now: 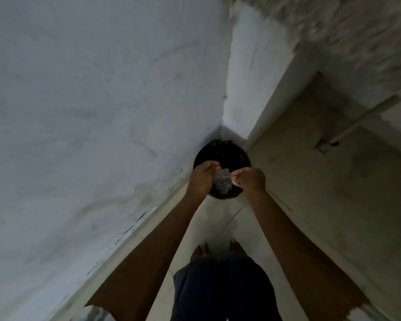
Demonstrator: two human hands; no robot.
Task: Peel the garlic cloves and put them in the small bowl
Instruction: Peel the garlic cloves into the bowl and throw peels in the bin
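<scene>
now the left hand [200, 179] and right hand [250, 179] hover over a round black bin [227, 154] in the floor corner, fingers curled inward, a pale flaky clump [222, 183] between them; i cannot tell whether either grips it.

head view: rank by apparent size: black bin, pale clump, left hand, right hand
1. black bin, largest, though partly covered by the hands and farther from the camera.
2. left hand and right hand: look alike, not ranked.
3. pale clump between the hands, smallest.
</scene>
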